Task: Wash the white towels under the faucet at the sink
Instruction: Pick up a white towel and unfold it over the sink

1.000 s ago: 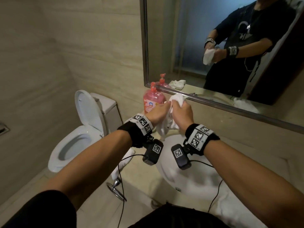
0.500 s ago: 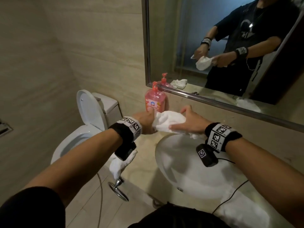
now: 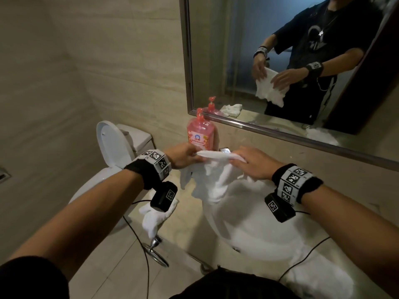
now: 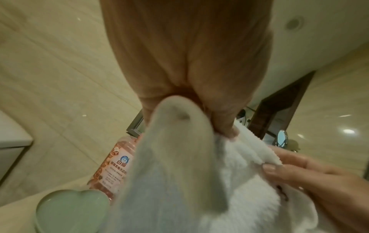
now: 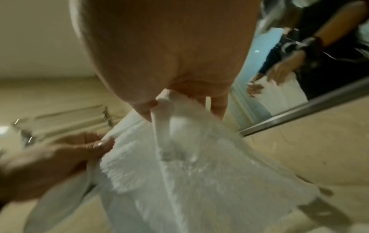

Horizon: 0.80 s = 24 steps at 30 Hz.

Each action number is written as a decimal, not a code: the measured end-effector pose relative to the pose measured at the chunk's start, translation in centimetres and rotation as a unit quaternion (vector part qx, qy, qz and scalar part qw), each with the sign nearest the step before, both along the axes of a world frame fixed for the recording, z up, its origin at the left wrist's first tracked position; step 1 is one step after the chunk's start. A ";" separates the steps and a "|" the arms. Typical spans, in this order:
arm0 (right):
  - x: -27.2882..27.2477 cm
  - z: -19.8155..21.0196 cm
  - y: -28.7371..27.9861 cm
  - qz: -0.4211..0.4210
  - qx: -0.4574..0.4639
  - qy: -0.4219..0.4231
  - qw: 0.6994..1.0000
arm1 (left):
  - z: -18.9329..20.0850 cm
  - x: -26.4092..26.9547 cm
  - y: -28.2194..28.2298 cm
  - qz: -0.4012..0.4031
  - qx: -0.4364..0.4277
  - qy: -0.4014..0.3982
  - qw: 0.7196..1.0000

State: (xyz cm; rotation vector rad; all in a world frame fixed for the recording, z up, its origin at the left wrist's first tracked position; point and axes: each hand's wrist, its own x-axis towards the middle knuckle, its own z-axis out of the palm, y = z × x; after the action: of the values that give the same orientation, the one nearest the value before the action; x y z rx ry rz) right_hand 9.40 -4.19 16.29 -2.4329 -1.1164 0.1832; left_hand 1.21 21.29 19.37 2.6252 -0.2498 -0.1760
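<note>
My two hands stretch a white towel (image 3: 216, 178) between them above the back left rim of the white sink (image 3: 259, 234). The left hand (image 3: 193, 156) pinches its top edge, with thumb and fingers closed on the cloth (image 4: 179, 173) in the left wrist view. At the other end of that edge, the right hand (image 3: 237, 161) pinches the same towel (image 5: 179, 173). The rest of the cloth hangs down in folds. A bit of the chrome faucet (image 3: 224, 150) shows just behind the towel; the rest is hidden. No running water can be seen.
A pink soap bottle (image 3: 200, 134) stands at the wall behind my left hand, with a green heart-shaped dish (image 4: 72, 209) near it. Two more white towels lie on the counter, at left (image 3: 154, 216) and front right (image 3: 319, 277). A toilet (image 3: 112, 147) is at left, below the mirror (image 3: 280, 61).
The bunched towel has been opened out. My hands moved apart along its top edge and came down, so it now hangs spread over the sink's rim.
</note>
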 end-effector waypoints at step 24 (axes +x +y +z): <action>-4.3 1.8 10.2 -0.251 0.359 0.110 0.892 | 1.8 2.1 -5.7 0.223 -0.390 0.005 0.893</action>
State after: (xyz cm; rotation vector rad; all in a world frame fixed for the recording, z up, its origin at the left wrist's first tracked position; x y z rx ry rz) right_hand 5.14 6.06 18.06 -1.8709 -0.3242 -0.1084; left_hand 3.30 15.62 21.15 1.8089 0.2512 0.0644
